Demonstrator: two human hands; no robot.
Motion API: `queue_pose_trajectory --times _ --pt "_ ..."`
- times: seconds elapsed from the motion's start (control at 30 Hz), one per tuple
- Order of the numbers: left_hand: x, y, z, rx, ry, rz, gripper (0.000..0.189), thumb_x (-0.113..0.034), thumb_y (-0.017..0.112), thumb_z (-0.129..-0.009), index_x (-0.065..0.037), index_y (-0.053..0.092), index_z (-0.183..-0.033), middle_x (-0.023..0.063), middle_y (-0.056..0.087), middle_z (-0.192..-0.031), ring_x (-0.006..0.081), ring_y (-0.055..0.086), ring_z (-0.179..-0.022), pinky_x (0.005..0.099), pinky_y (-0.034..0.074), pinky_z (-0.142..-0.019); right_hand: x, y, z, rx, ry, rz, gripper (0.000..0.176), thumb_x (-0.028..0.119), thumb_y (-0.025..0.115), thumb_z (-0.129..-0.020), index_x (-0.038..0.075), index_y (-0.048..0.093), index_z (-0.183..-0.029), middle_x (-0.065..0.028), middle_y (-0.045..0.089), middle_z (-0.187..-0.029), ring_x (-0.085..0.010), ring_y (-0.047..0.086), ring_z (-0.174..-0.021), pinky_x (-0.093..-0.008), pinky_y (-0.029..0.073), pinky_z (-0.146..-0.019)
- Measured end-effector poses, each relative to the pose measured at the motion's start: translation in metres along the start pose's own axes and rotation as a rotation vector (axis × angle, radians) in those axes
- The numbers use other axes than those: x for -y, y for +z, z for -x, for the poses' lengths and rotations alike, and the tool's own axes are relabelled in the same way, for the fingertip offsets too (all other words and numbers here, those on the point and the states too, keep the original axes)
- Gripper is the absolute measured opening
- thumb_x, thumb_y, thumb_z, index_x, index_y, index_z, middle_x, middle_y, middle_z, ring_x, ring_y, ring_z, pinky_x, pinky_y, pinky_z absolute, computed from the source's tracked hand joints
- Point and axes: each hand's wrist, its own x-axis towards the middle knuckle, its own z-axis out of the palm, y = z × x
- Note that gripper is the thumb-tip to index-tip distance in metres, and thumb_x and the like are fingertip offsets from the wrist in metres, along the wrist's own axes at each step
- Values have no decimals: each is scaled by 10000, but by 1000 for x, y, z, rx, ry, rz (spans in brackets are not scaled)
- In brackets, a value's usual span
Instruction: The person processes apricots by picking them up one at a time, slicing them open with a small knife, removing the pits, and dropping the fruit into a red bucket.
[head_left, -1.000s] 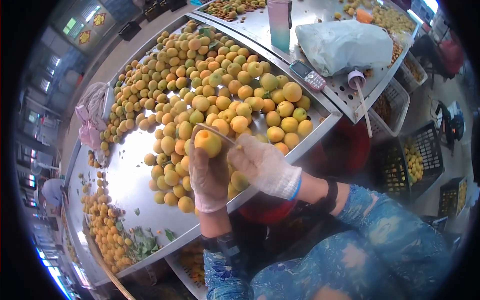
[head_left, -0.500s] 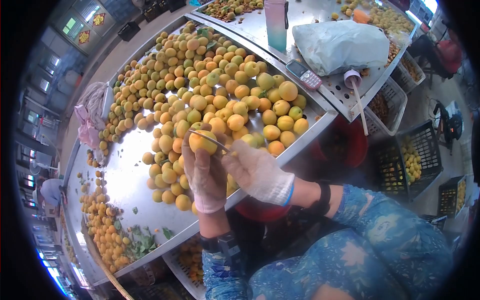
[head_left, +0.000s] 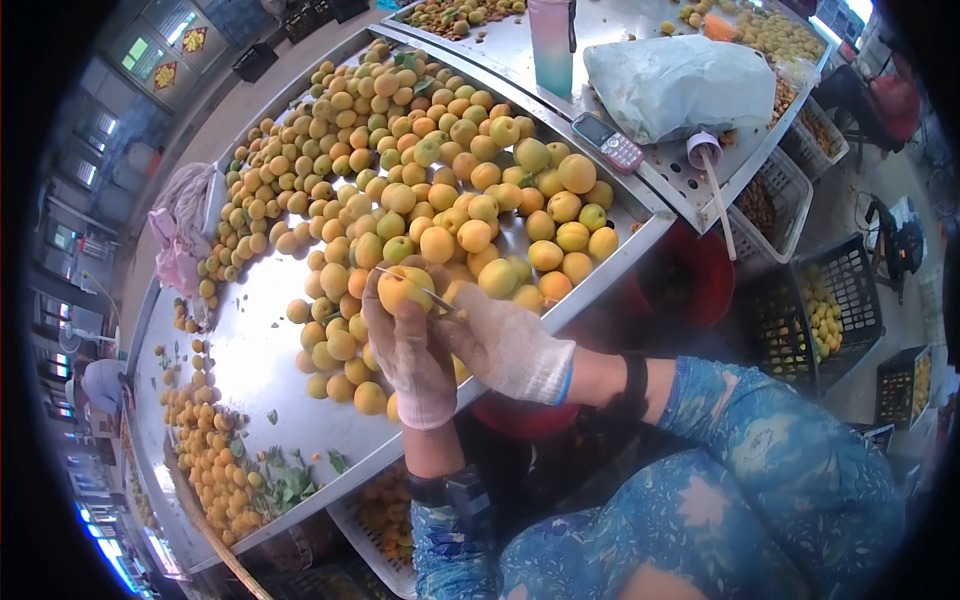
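Near the front edge of the metal table, my left hand (head_left: pixel 411 362), in a stained light glove, is closed around a yellow-orange apricot (head_left: pixel 404 288). My right hand (head_left: pixel 508 345), gloved too, grips a thin knife (head_left: pixel 420 287) whose blade lies across the top of that apricot. The two hands are close together, and the knife's handle is mostly hidden in my right fingers. Just beyond them spreads a large pile of apricots (head_left: pixel 355 210) in yellow, orange and green.
A phone (head_left: pixel 608 142), a bottle (head_left: pixel 552 48), a plastic bag (head_left: pixel 680 88) and a purple cup with a stick (head_left: pixel 704 152) stand or lie on the metal surface behind. A red bucket (head_left: pixel 700 285) and black crates (head_left: pixel 850 300) are at the right. A person (head_left: pixel 103 385) is far left.
My right hand has shifted slightly left, closer to my left hand. The knife blade sits a little differently across the held apricot.
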Motion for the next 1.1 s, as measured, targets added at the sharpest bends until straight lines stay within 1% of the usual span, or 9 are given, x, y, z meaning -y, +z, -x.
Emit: queue_pose_trajectory --times 0.2,0.4,0.47,0.53,0.63,0.73,0.93,1.03,1.1 --pt "31 -5 -1 -98 -235 354 682 -597 463 -931 31 521 -1191 143 609 -1082 233 594 -987 354 498 -866 15 -1 -13 107 131 117 365 392 454 -959 47 474 -1078 -232 645 -790 -437 629 -807 -523 497 -716" --pt "12 -2 -4 33 3 -290 645 -538 410 -974 32 497 -1262 98 602 -1090 169 558 -968 293 451 -859 13 -10 -17 81 132 160 305 306 512 -943 24 440 -1034 -241 632 -765 -436 627 -757 -490 496 -651" --pt "6 3 -4 -106 27 -441 594 -533 422 -968 -4 516 -1220 81 600 -1031 144 559 -842 292 465 -736 13 -11 -18 131 141 150 320 356 480 -948 57 468 -1061 -230 649 -857 -429 627 -821 -517 491 -711" --pt "7 7 -3 -123 -3 -424 580 -544 434 -964 -4 534 -1153 80 606 -978 158 573 -819 281 474 -721 19 -15 -14 149 143 163 313 348 482 -948 53 474 -1053 -230 648 -873 -428 627 -830 -513 492 -719" --pt "4 16 -6 -307 -265 279 623 -636 426 -929 -31 558 -999 51 591 -866 163 570 -768 278 484 -700 20 -12 -8 169 135 140 306 337 487 -947 48 487 -1046 -230 647 -892 -423 628 -844 -505 496 -732" --pt "6 5 -6 -228 -259 139 648 -671 423 -910 -42 564 -970 44 588 -862 162 566 -768 289 476 -688 15 -8 -7 144 89 116 299 292 535 -941 19 454 -1033 -241 629 -800 -416 631 -806 -474 499 -683" --pt "21 -14 -8 -90 -174 -312 608 -597 447 -932 -30 521 -1137 40 542 -893 119 513 -736 248 441 -650 12 -10 -17 169 147 170 334 367 478 -950 65 499 -1092 -214 654 -889 -403 639 -832 -497 500 -704" --pt "38 -31 -5 -91 200 -647 596 -533 402 -976 21 493 -1175 75 566 -943 132 531 -740 251 446 -661 17 -8 -13 205 124 194 336 360 487 -947 53 503 -1084 -207 659 -877 -400 643 -825 -494 502 -706" --pt "24 -27 -6 -94 -22 -347 591 -514 391 -985 38 492 -1172 75 573 -926 141 541 -748 260 454 -673 18 -9 -12 211 127 195 331 352 490 -946 47 504 -1075 -204 661 -872 -399 644 -826 -493 504 -709"
